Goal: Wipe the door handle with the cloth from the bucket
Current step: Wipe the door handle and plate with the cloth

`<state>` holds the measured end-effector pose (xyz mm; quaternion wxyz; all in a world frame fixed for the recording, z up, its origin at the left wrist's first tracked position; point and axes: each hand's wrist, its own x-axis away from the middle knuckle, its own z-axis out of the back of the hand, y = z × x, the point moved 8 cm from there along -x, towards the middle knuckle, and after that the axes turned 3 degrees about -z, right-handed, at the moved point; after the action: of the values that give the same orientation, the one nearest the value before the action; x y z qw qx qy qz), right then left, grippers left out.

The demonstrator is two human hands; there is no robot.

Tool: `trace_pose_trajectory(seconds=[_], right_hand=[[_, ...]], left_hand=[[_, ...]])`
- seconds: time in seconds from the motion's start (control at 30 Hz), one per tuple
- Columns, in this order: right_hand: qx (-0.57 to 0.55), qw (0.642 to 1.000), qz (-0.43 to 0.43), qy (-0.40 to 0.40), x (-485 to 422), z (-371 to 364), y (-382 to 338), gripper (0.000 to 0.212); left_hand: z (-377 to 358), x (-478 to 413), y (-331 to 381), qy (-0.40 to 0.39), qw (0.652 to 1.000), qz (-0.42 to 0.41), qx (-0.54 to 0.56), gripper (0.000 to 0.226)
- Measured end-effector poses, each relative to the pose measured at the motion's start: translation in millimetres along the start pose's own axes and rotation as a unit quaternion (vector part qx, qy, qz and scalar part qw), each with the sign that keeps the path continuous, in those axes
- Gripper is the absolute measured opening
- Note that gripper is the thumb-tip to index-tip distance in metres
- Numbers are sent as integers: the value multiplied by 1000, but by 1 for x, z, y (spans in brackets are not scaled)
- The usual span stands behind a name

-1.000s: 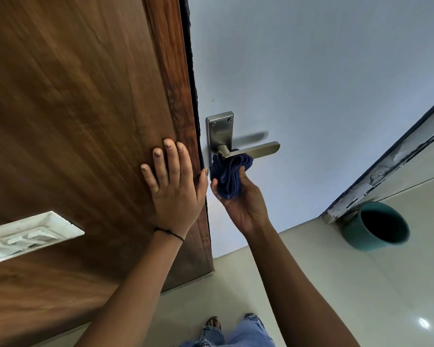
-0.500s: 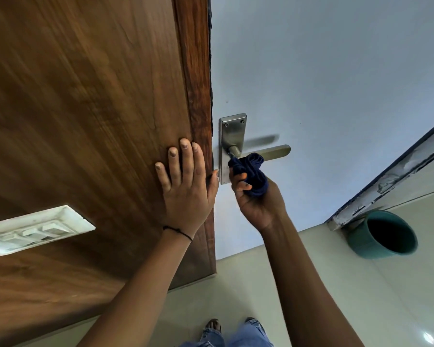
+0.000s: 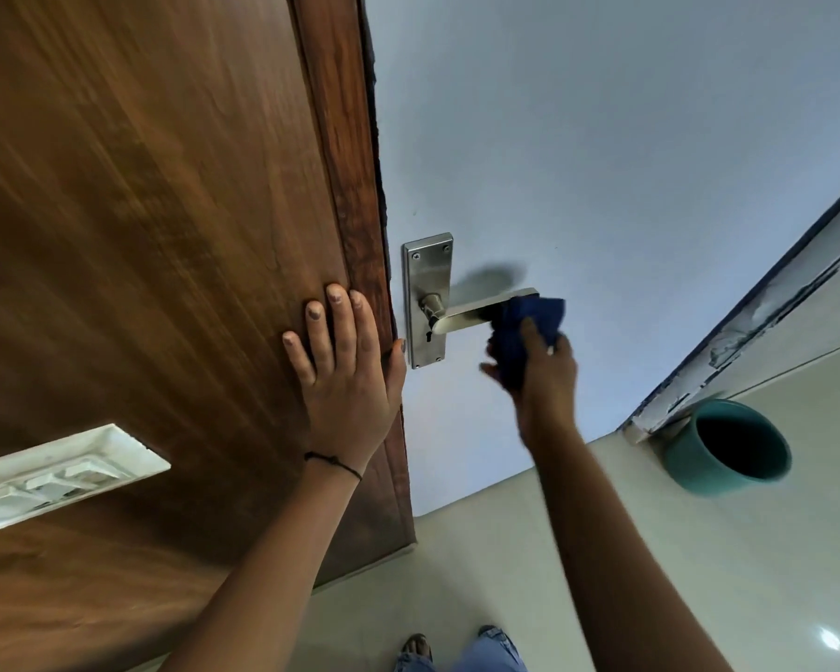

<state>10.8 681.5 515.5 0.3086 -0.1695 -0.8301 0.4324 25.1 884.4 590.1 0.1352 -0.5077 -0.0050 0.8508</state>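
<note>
The right hand (image 3: pixel 541 375) has slid the blue cloth (image 3: pixel 529 332) along the door handle (image 3: pixel 476 312) from its pivot out to the free end. The lever's inner stretch now shows bare (the hand is motion-blurred).

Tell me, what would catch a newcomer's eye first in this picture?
Probably the right hand pressing a bunched dark blue cloth against the outer end of the silver door handle, mid-frame on the pale door. Next, the left hand lies flat on the wooden frame beside it. A teal bucket sits on the floor at right.
</note>
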Motion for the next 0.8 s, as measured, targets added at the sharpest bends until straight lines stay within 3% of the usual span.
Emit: trace_pose_trajectory(seconds=[0.2,0.37,0.5,0.63,0.73,0.8], right_hand=[[283,952,107,-52,43,-43,36,29],[264,945,183,63,27,-9,-5,39],[313,915,257,6,43,-34,-1,44],[427,839,334,-56,56,-48,16,50],[396,863,309,57,21,-17,-10,59],[408,851,312,114,9,-8,-26,67]], left_hand=[[3,-1,0,-11,1000,-21,6,83],[19,-21,-6,15,996,-24,84,80],[27,-44,-4,40,997,-37,57,83],[22,-40,2,36,996,-74,21,83],[21,-39,2,40,996,-77,13,81],[21,-39,4,46,996,-77,12,80]])
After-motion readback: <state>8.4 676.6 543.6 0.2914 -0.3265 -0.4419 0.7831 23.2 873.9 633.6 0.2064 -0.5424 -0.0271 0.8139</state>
